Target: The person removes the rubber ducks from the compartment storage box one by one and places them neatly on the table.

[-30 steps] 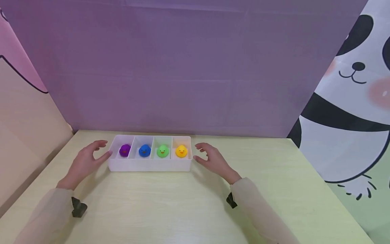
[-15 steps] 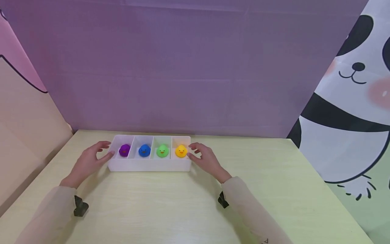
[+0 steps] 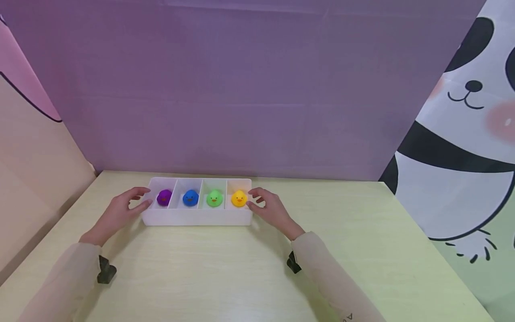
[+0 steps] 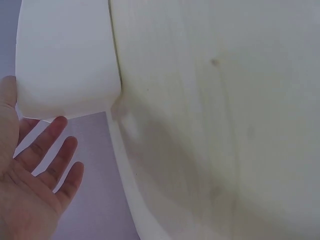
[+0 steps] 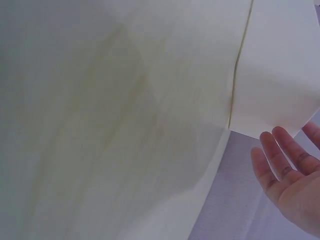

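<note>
White, the tray (image 3: 197, 218) ran sideways left of frame centre, left hand (image 3: 116, 213) and right hand (image 3: 275, 211) half-open, merely touching opposite ends.

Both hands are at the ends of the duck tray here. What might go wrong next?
If the left hand and right hand lift unevenly, the white tray may tilt and its ducks could slide or roll within their compartments, as nothing visible secures them. The right hand's thumb also sits close to the yellow duck, so it might nudge it.
</note>
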Action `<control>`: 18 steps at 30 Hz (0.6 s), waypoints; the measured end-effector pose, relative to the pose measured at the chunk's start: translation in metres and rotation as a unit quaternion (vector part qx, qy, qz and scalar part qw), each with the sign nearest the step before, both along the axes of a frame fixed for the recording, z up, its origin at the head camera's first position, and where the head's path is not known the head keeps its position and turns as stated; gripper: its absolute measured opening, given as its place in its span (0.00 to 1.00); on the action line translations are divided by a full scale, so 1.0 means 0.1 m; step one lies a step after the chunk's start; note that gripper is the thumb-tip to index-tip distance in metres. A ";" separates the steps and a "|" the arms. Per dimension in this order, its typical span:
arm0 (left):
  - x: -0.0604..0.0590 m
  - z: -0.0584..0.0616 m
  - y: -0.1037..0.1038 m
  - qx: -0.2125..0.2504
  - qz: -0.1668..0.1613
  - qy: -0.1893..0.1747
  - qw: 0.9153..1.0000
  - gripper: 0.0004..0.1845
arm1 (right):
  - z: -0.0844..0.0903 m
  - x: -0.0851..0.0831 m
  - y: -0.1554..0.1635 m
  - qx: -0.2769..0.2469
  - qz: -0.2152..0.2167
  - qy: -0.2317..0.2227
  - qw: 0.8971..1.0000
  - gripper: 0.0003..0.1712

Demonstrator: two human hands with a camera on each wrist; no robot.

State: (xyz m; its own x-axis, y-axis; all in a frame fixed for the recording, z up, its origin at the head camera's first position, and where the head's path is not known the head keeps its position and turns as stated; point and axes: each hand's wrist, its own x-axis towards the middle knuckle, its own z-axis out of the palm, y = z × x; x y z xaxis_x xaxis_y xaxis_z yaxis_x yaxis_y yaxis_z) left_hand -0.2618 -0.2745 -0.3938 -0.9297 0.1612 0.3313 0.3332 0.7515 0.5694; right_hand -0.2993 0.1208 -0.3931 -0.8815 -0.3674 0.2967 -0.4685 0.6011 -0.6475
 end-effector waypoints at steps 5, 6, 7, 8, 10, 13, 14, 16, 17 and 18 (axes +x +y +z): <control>0.00 0.00 0.01 0.004 0.000 0.008 1.000 0.20 | 0.00 0.00 0.00 0.002 -0.003 -0.003 1.000 0.20; -0.01 -0.01 0.01 0.005 0.001 0.010 1.000 0.20 | 0.00 0.00 0.00 0.002 -0.003 -0.003 1.000 0.20; -0.01 -0.01 0.01 0.006 0.001 0.013 1.000 0.20 | 0.00 0.00 0.00 0.002 -0.004 -0.004 1.000 0.20; -0.02 -0.02 0.01 0.006 0.001 0.015 1.000 0.20 | 0.00 0.00 0.00 0.002 -0.005 -0.005 1.000 0.20; -0.02 -0.02 0.01 0.007 0.001 0.017 1.000 0.20 | 0.01 0.00 0.00 0.001 -0.005 -0.006 1.000 0.20; -0.04 -0.03 0.00 0.007 0.001 0.015 1.000 0.20 | 0.01 0.00 0.00 -0.003 -0.006 -0.007 1.000 0.20; -0.04 -0.03 0.00 0.008 0.000 0.013 1.000 0.20 | 0.01 0.00 0.00 -0.003 -0.006 -0.007 1.000 0.20; -0.04 -0.02 0.00 0.008 -0.001 0.009 1.000 0.21 | 0.01 -0.01 0.00 -0.002 -0.007 -0.007 1.000 0.19; -0.04 -0.02 0.00 0.008 -0.001 0.007 1.000 0.21 | 0.01 -0.01 0.00 -0.002 -0.007 -0.007 1.000 0.19; -0.04 -0.02 0.00 0.007 -0.001 0.006 1.000 0.21 | 0.01 -0.01 0.00 -0.001 -0.007 -0.006 1.000 0.19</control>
